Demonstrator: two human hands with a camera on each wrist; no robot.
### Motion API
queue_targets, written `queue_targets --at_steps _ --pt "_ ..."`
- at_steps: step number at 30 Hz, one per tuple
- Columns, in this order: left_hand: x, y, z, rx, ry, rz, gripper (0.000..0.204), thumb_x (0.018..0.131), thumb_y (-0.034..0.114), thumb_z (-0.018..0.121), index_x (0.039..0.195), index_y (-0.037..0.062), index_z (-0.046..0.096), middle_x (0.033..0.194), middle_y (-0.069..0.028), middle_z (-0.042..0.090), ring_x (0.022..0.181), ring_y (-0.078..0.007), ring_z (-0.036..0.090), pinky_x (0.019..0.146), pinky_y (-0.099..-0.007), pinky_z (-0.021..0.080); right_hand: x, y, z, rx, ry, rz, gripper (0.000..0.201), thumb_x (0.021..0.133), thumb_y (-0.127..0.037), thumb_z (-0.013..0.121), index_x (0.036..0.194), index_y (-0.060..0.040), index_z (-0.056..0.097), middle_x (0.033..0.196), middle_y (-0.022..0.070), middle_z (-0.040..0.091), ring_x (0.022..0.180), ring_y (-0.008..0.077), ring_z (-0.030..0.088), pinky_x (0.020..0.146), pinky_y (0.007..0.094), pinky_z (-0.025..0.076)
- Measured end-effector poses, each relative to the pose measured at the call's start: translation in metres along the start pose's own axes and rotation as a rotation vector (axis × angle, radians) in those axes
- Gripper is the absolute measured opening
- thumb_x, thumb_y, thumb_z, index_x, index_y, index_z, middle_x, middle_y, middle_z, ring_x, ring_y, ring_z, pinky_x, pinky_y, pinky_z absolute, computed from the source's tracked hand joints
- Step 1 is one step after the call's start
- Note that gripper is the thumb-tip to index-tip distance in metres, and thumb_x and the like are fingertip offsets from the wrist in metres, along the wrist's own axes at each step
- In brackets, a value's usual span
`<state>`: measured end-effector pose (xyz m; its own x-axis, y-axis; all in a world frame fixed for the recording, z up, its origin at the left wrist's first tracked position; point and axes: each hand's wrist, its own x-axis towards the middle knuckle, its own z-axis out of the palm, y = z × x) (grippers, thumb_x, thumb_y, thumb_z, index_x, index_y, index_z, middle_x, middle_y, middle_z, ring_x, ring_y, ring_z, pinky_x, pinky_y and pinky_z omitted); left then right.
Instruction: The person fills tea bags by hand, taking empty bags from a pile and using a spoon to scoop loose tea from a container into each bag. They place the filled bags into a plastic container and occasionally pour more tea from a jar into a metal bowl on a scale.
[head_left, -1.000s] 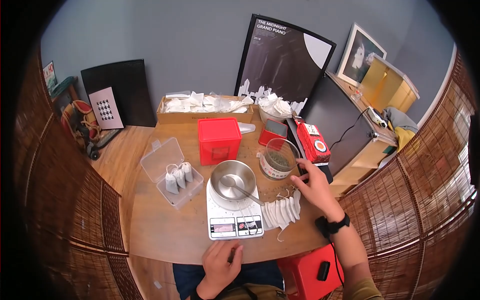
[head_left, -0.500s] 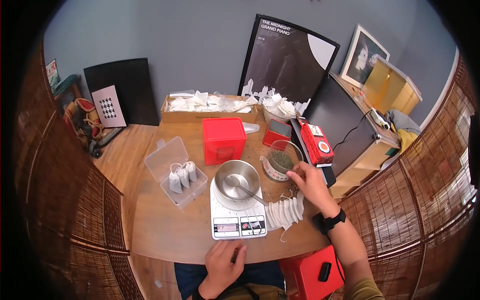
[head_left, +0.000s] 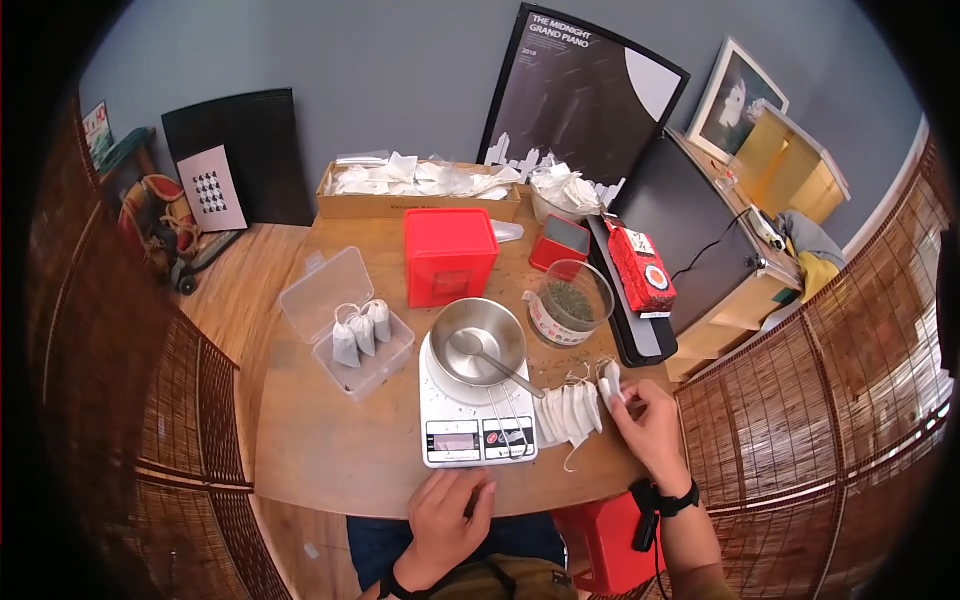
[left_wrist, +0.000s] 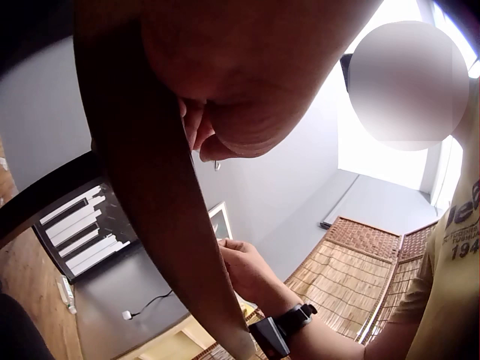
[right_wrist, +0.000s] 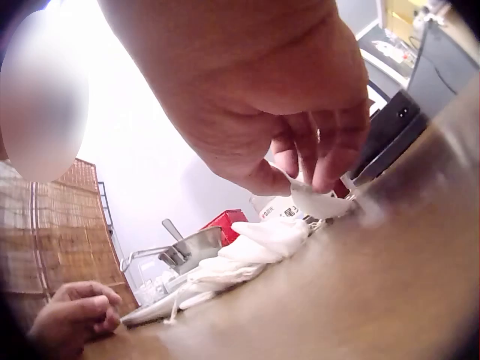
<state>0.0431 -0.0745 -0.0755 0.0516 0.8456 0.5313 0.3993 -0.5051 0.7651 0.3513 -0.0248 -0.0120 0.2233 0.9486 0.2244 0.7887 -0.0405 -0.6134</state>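
Observation:
My right hand [head_left: 650, 420] pinches a small white drawstring pouch [head_left: 611, 384] between thumb and fingers at the right end of a row of similar pouches [head_left: 568, 412]. In the right wrist view, that pouch [right_wrist: 315, 202] is at the fingertips, close over the table. My left hand [head_left: 448, 522] lies at the table's front edge, fingers loosely bent and holding nothing. In front of it stands a white kitchen scale [head_left: 465, 425], bearing a steel pan [head_left: 503, 318] with a spoon [head_left: 500, 366] in it. Beyond the pouches is a clear tub [head_left: 565, 328] of dried green leaves.
An open clear plastic box [head_left: 385, 375] on the left contains three filled pouches [head_left: 362, 333]. Behind the scale are a red canister [head_left: 450, 255], a smaller red tin [head_left: 560, 240] and a cardboard box [head_left: 425, 207] of white pouches. A red packet [head_left: 642, 275] lies at the right.
My right hand has left the tub of leaves, come nearer and taken hold of the rightmost pouch, which now stands a little apart from the row. The left hand has stayed in place.

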Motion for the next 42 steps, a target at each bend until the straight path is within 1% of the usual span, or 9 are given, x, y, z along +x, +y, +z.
queue_targets --at_steps 6,10,14,19,21,24,33,37,42 --pt "-0.001 0.001 -0.001 0.018 0.031 -0.034 0.016 0.088 0.003 0.082 0.102 0.0046 0.076 0.086 -0.0097 0.073 0.074 -0.0297 0.070 0.065 -0.0397 0.055 -0.004 -0.002 -0.009 -0.174 -0.208 -0.325 0.025 0.090 -0.018 0.086 0.097 0.0015 0.072 0.117 0.0205 0.078 0.105 0.0433 0.072 0.090 0.0453 0.058" --pt "-0.002 -0.001 -0.007 -0.040 0.003 -0.055 0.015 0.094 0.011 0.080 0.107 0.0063 0.076 0.095 -0.0078 0.076 0.085 -0.0290 0.073 0.073 -0.0401 0.058 0.004 -0.017 -0.020 -0.221 -0.166 -0.276 0.029 0.091 -0.023 0.086 0.099 0.0017 0.074 0.108 0.0196 0.079 0.102 0.0418 0.073 0.088 0.0452 0.057" --pt "0.000 -0.002 -0.009 -0.115 0.083 -0.052 0.013 0.091 0.009 0.082 0.103 0.0062 0.077 0.088 -0.0069 0.074 0.077 -0.0280 0.071 0.067 -0.0381 0.056 0.020 -0.090 -0.022 -0.219 -0.152 -0.219 0.025 0.093 -0.020 0.085 0.100 0.0021 0.075 0.095 0.0170 0.076 0.091 0.0365 0.071 0.081 0.0425 0.055" --pt "-0.002 -0.008 -0.014 -0.253 0.003 -0.077 0.016 0.093 0.011 0.082 0.108 0.0064 0.078 0.089 -0.0074 0.074 0.081 -0.0274 0.073 0.071 -0.0382 0.058 0.046 -0.185 0.012 -0.140 -0.351 -0.632 0.020 0.095 -0.015 0.082 0.106 0.0012 0.076 0.100 0.0150 0.075 0.089 0.0371 0.068 0.084 0.0443 0.056" --pt "-0.001 -0.011 -0.018 -0.285 -0.019 -0.077 0.017 0.094 0.012 0.082 0.109 0.0058 0.077 0.090 -0.0075 0.075 0.082 -0.0274 0.074 0.073 -0.0383 0.059 0.058 -0.211 0.036 -0.141 -0.507 -0.892 0.023 0.098 -0.016 0.079 0.113 0.0005 0.075 0.116 0.0149 0.074 0.098 0.0374 0.066 0.091 0.0461 0.056" --pt "-0.004 -0.015 -0.020 -0.345 -0.059 -0.085 0.018 0.096 0.013 0.081 0.111 0.0047 0.077 0.093 -0.0080 0.076 0.085 -0.0274 0.075 0.077 -0.0386 0.060 0.071 -0.240 0.076 -0.249 -0.614 -1.014 0.025 0.100 -0.016 0.076 0.120 0.0001 0.074 0.131 0.0170 0.067 0.111 0.0367 0.063 0.097 0.0465 0.055" --pt "-0.011 -0.021 -0.016 -0.419 -0.102 -0.090 0.018 0.100 0.015 0.078 0.112 0.0025 0.076 0.102 -0.0121 0.078 0.093 -0.0317 0.075 0.084 -0.0425 0.060 0.098 -0.245 0.155 -0.328 -0.622 -1.081 0.029 0.104 -0.016 0.070 0.124 0.0031 0.074 0.136 0.0202 0.063 0.115 0.0371 0.058 0.102 0.0455 0.053" --pt "-0.010 -0.020 -0.016 -0.406 -0.097 -0.064 0.018 0.100 0.015 0.078 0.113 0.0023 0.075 0.100 -0.0119 0.077 0.092 -0.0316 0.074 0.083 -0.0424 0.059 0.096 -0.252 0.141 -0.305 -0.640 -0.990 0.028 0.104 -0.016 0.070 0.124 0.0035 0.074 0.133 0.0194 0.065 0.117 0.0374 0.058 0.104 0.0454 0.052" --pt "-0.006 -0.016 -0.019 -0.378 -0.082 -0.080 0.018 0.099 0.014 0.079 0.113 0.0032 0.075 0.095 -0.0098 0.076 0.088 -0.0288 0.074 0.080 -0.0399 0.059 0.089 -0.248 0.105 -0.162 -0.488 -0.901 0.024 0.103 -0.014 0.072 0.120 0.0028 0.074 0.128 0.0169 0.067 0.121 0.0385 0.061 0.103 0.0459 0.052"
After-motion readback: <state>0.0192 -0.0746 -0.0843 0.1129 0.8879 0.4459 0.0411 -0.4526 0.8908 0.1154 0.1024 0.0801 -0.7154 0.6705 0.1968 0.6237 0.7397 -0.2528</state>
